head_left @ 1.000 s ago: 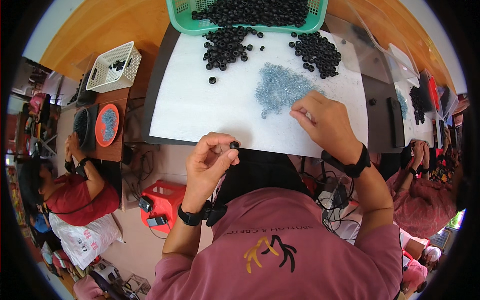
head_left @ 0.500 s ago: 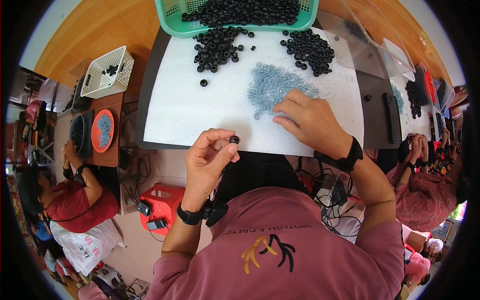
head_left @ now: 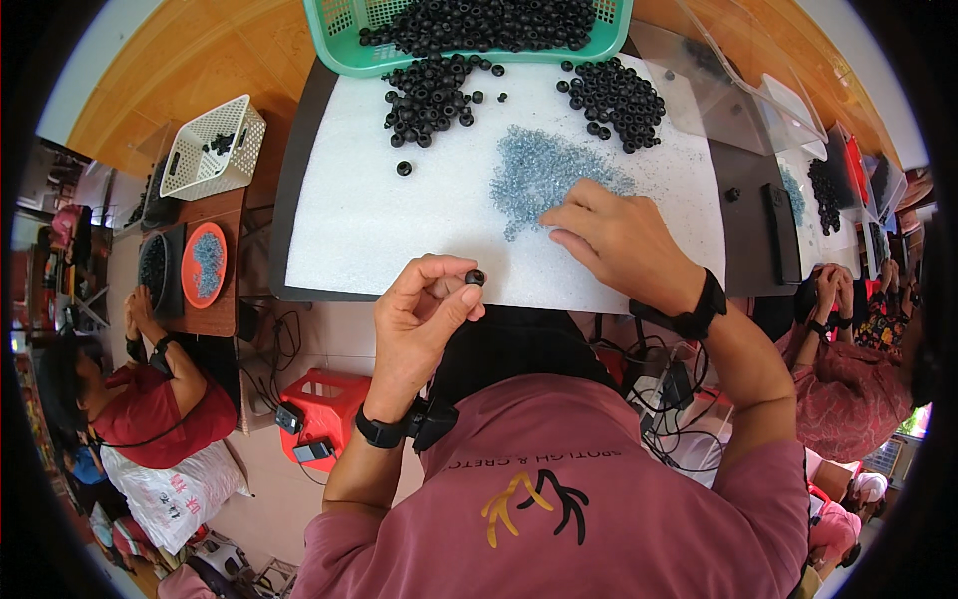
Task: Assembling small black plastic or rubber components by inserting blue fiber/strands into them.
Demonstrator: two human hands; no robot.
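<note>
My left hand pinches a round black bead between thumb and index finger, just over the near edge of the white mat. The bead's hole faces up and away from the palm. At the lower edge of a pile of small, clear bluish beads, my right hand has its thumb and fingertips drawn close together. Whatever lies between those tips is too small to make out. Two groups of black beads lie farther back, one on the left and one on the right.
A green basket full of black beads stands at the mat's far edge. To the right are a clear plastic box and a dark oblong object. Co-workers sit at both sides. A red stool and cables are below left.
My left hand has shifted slightly right with the black bead, which has tilted a little. My right hand stays at the bluish pile, its fingertips a touch farther left.
</note>
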